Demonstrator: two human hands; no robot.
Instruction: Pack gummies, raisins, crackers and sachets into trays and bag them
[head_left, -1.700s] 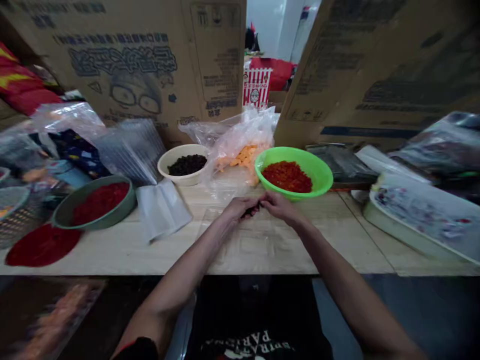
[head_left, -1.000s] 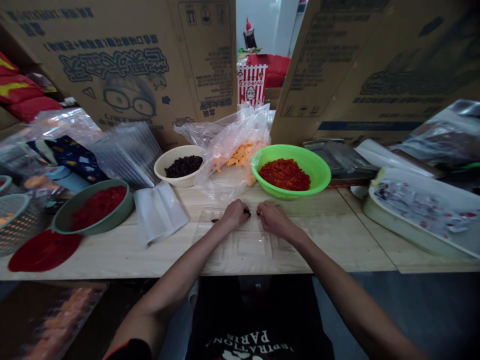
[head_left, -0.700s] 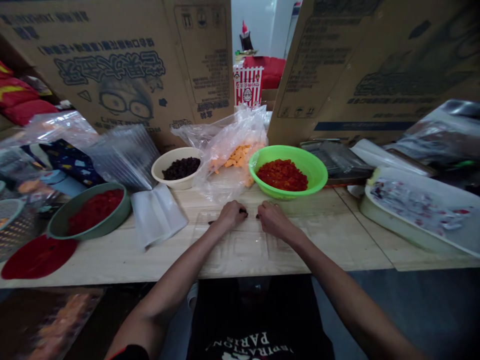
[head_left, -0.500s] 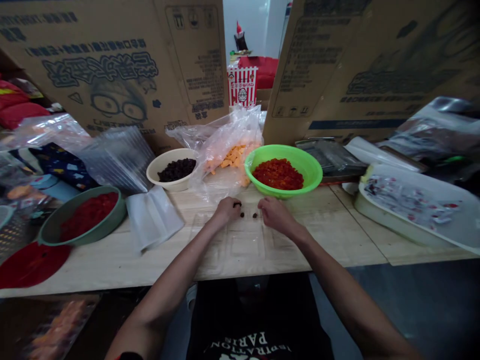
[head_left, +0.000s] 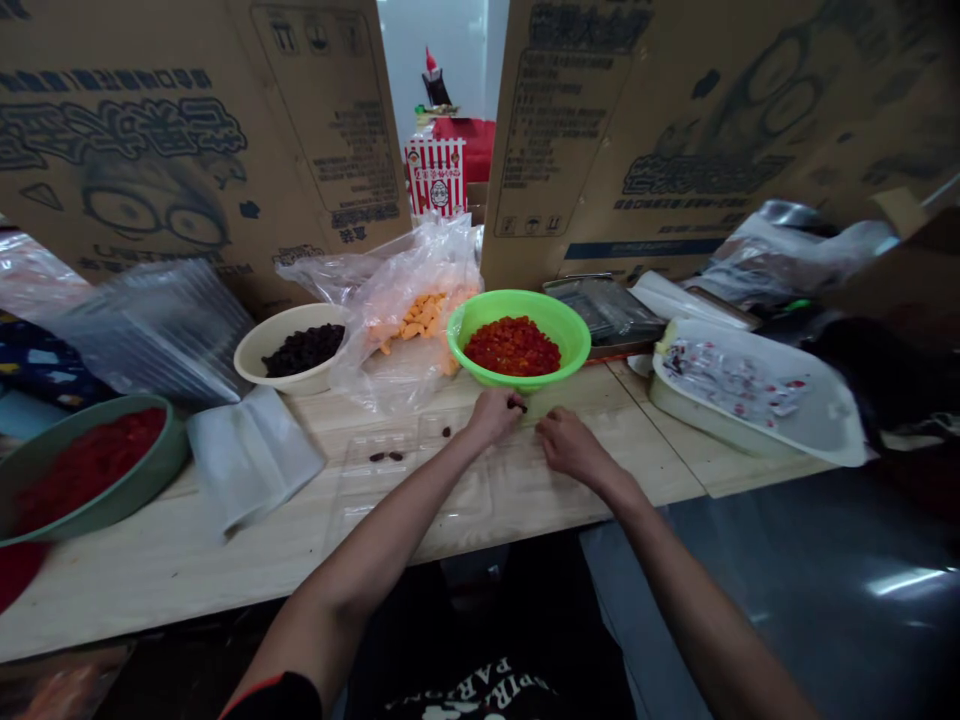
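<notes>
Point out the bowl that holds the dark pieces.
The cream bowl, just left of the plastic bag. Its pieces are dark, whereas the bright green bowl holds orange-red ones and the grey-green bowl red ones.

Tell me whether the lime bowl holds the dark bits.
No, the lime bowl holds red bits, while dark bits lie in the cream bowl.

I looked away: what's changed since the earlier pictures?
The left hand and right hand have moved right along the clear tray, leaving a dark piece in it. The left still pinches something dark; the right's grip is unclear. The view turned right; the green bowl and cream bowl stayed put.
</notes>
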